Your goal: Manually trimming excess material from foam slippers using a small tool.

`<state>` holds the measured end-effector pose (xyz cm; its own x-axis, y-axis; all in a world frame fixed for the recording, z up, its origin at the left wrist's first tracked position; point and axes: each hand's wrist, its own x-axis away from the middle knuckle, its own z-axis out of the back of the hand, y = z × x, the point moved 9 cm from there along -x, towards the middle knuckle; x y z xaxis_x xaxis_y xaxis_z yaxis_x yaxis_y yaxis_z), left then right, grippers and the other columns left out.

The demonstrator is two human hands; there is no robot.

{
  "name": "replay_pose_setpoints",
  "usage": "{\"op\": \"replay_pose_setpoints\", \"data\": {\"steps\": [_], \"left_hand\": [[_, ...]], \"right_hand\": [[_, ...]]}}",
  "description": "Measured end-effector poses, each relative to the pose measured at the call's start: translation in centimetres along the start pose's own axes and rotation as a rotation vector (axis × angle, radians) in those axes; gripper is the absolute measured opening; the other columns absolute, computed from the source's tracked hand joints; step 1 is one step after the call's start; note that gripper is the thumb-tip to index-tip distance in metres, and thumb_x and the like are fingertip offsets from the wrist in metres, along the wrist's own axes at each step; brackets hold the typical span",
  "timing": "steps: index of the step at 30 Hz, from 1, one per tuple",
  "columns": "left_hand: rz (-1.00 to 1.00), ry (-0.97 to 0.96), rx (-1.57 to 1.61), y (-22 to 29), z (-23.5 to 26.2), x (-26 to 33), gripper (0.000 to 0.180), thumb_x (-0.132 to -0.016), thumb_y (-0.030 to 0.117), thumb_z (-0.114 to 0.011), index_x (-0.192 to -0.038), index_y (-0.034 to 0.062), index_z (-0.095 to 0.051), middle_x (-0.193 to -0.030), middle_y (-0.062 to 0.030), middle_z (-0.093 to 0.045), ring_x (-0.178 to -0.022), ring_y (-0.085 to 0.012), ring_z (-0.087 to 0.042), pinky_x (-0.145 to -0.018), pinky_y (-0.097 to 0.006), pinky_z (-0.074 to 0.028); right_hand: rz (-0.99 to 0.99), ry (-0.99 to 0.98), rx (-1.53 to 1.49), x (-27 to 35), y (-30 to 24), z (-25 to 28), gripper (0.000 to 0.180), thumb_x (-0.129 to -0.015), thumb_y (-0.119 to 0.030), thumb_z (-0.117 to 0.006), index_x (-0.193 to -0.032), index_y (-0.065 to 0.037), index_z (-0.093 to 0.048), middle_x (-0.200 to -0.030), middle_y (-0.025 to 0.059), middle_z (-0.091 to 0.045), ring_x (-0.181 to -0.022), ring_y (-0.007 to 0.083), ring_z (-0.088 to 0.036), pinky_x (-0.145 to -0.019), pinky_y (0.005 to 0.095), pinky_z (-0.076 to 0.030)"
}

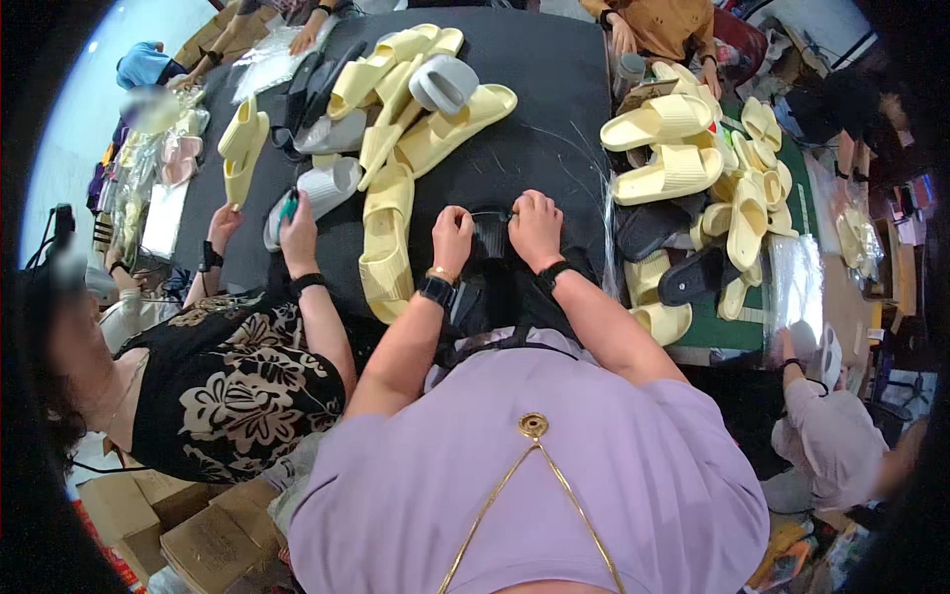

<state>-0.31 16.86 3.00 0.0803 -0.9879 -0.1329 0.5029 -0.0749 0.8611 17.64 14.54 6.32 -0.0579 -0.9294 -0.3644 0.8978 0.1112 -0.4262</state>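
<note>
Both hands, left hand (452,235) and right hand (535,228), pinch a black slipper (489,236) at the desk's (554,89) near edge; gripping evenly on both sides should keep it steady.

You've got one black slide sandal (489,238) in hand, ribbed strap facing up, sitting on the black table (554,89) at its near edge, right in front of your chest. It lies roughly lengthwise away from you, hard to separate from the dark tabletop; only the ridged strap reads clearly. Your left hand (452,236) pinches its left side, fingers curled over the strap edge. Your right hand (535,226) grips the right side, knuckles up, touching the strap. Both hands sit level with each other, sandal between them. A second dark slide shape (473,302) lies just nearer you, below the hands, partly hidden by your wrists.
</note>
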Motion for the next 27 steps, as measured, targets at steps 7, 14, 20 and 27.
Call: {"op": "replay_pose_setpoints", "data": {"steps": [7,14,20,27], "left_hand": [[-0.197,0.262,-0.499,6.1,9.9,1.3,0.029,-0.078,0.015,-0.067,-0.103,0.0018,-0.059,-0.093,-0.0157,-0.060,-0.090,-0.0327,-0.057,-0.082,-0.043,-0.043],[0.137,-0.082,-1.030,-2.0,11.0,1.1,0.044,-0.076,0.028,-0.065,-0.114,0.0061,-0.059,-0.093,-0.0143,-0.067,-0.091,-0.0310,-0.063,-0.091,-0.052,-0.041],[-0.038,-0.057,-0.880,-0.1,9.9,2.6,0.020,-0.075,0.019,-0.064,-0.088,0.0033,-0.063,-0.081,-0.0197,-0.066,-0.077,-0.0369,-0.065,-0.069,-0.047,-0.051],[0.000,-0.151,-0.723,0.9,10.4,2.9,0.027,-0.073,0.017,-0.065,-0.095,0.0025,-0.066,-0.084,-0.0216,-0.066,-0.079,-0.0375,-0.065,-0.072,-0.043,-0.051]], "right_hand": [[-0.217,-0.116,-0.422,2.8,1.1,3.6,0.015,-0.085,-0.019,-0.057,-0.086,-0.004,-0.057,-0.083,0.0157,-0.062,-0.078,0.0368,-0.060,-0.067,0.0469,-0.047],[-0.361,-0.559,-0.011,8.4,3.5,2.9,0.056,-0.073,-0.054,-0.063,-0.074,0.002,-0.069,-0.073,0.0242,-0.065,-0.073,0.0396,-0.066,-0.067,0.0462,-0.053],[-0.315,-0.580,0.012,6.0,1.4,1.1,0.062,-0.071,-0.062,-0.063,-0.074,-0.001,-0.071,-0.076,0.0190,-0.068,-0.071,0.0333,-0.067,-0.063,0.0417,-0.054],[-0.270,-0.518,-0.084,5.7,-0.2,0.3,0.060,-0.073,-0.059,-0.059,-0.075,0.000,-0.070,-0.074,0.0193,-0.067,-0.068,0.0335,-0.067,-0.061,0.0424,-0.054]]}}
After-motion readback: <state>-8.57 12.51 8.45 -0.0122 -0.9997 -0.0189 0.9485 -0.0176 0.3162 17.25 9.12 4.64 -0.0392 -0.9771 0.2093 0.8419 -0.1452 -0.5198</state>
